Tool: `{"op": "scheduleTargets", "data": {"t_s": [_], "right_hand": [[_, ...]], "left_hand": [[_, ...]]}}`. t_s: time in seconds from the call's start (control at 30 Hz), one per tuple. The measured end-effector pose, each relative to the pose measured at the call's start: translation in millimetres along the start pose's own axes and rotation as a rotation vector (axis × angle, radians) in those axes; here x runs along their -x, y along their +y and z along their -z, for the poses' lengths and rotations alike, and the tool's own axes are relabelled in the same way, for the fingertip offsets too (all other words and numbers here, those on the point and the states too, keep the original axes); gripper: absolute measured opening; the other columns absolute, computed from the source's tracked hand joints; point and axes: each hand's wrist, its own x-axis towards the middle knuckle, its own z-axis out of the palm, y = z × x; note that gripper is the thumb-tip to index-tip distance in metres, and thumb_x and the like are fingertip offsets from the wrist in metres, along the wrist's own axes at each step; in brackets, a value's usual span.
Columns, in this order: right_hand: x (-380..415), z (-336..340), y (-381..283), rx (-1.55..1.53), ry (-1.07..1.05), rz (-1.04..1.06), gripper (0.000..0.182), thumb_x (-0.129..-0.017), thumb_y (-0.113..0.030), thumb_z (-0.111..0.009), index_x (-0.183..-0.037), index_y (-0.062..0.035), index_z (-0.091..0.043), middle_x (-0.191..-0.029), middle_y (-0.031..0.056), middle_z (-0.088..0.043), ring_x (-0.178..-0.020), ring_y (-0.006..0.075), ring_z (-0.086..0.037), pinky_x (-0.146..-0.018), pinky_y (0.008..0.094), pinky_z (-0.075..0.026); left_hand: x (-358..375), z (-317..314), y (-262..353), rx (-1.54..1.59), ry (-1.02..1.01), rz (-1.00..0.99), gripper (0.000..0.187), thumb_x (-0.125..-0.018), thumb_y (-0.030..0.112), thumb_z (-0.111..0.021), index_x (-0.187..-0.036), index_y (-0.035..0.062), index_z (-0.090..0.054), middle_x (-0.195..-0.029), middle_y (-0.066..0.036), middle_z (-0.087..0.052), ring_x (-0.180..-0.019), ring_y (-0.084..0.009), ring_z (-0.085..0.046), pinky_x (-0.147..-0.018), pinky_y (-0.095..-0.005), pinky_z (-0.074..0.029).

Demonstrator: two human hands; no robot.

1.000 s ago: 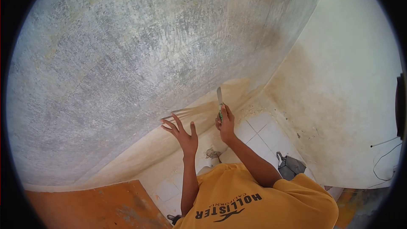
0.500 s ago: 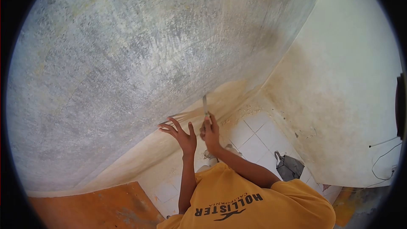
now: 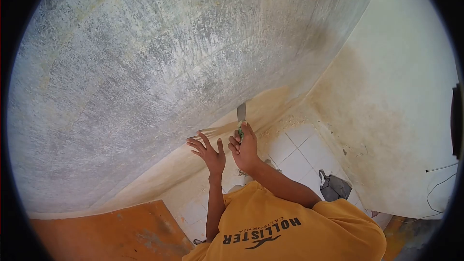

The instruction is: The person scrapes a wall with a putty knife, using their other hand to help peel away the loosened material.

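My right hand (image 3: 245,149) is closed around the greenish handle of a scraper (image 3: 241,112). Its flat grey blade points up, with the tip at the lower edge of the grey, rough part of the wall (image 3: 159,82). Left of it, my left hand (image 3: 209,156) has its fingers spread, with the fingertips right at the wall and nothing held. Below the grey coat runs a smoother beige strip of wall (image 3: 275,99), on which shadows of the left fingers fall.
A second wall (image 3: 401,116), pale with brown stains, meets the first at the right. White floor tiles (image 3: 296,157) with crumbs along the corner hold a grey bag (image 3: 334,187). An orange surface (image 3: 111,237) lies lower left; a thin cable (image 3: 430,198) hangs at the right.
My right hand has turned the scraper so that its blade shows broader and the handle comes into view. The left fingers stay spread by the wall. The view has shifted slightly.
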Motion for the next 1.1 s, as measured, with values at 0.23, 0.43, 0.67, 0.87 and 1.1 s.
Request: {"op": "scheduleTargets", "data": {"t_s": [0.23, 0.43, 0.67, 0.87, 1.1], "right_hand": [[-12.5, -4.0, -25.6, -0.195, 0.054, -0.144, 0.032, -0.109, -0.031, -0.045, -0.085, -0.0108, -0.041, -0.07, -0.002, -0.042, -0.051, 0.0096, -0.033, -0.043, 0.0246, -0.027], [-10.8, -10.5, -33.9, -0.244, 0.013, -0.192, 0.034, -0.109, -0.03, -0.044, -0.082, -0.0102, -0.04, -0.07, -0.001, -0.041, -0.051, 0.0103, -0.032, -0.042, 0.0257, -0.026], [-10.8, -3.4, -41.7, -0.252, -0.023, -0.21, 0.033, -0.109, -0.029, -0.043, -0.083, -0.0099, -0.039, -0.071, -0.0005, -0.042, -0.05, 0.0099, -0.031, -0.041, 0.0252, -0.026], [2.9, -4.0, -53.6, -0.274, -0.124, -0.285, 0.029, -0.108, -0.026, -0.045, -0.085, -0.0086, -0.038, -0.07, -0.0004, -0.041, -0.05, 0.0097, -0.033, -0.041, 0.0248, -0.027], [-10.1, 2.2, -52.9, -0.346, -0.027, -0.282, 0.026, -0.107, -0.023, -0.047, -0.087, -0.0081, -0.04, -0.068, -0.0008, -0.04, -0.049, 0.0084, -0.033, -0.04, 0.023, -0.025]], "left_hand": [[-5.8, -8.8, -1.3, -0.008, 0.007, -0.007, 0.094, -0.101, 0.041, -0.063, -0.164, 0.0057, -0.003, -0.162, -0.04, 0.016, -0.148, -0.063, 0.015, -0.113, -0.0777, -0.007], [-7.7, -14.6, -5.9, -0.026, 0.025, -0.027, 0.097, -0.1, 0.042, -0.064, -0.164, 0.004, -0.001, -0.16, -0.042, 0.017, -0.146, -0.0649, 0.017, -0.114, -0.0767, -0.006], [-7.2, -16.7, -9.5, -0.066, 0.002, -0.015, 0.103, -0.099, 0.043, -0.066, -0.164, 0.006, 0.004, -0.161, -0.038, 0.024, -0.147, -0.0615, 0.021, -0.113, -0.0772, -0.011], [-6.7, -15.5, -11.7, -0.069, 0.001, -0.022, 0.104, -0.098, 0.045, -0.066, -0.164, 0.0061, 0.004, -0.161, -0.038, 0.025, -0.147, -0.0615, 0.022, -0.112, -0.0785, -0.012], [-5.5, -14.9, -3.0, -0.027, 0.015, -0.009, 0.101, -0.098, 0.043, -0.066, -0.164, 0.0058, 0.0, -0.162, -0.039, 0.021, -0.147, -0.0631, 0.018, -0.111, -0.0793, -0.012]]}}
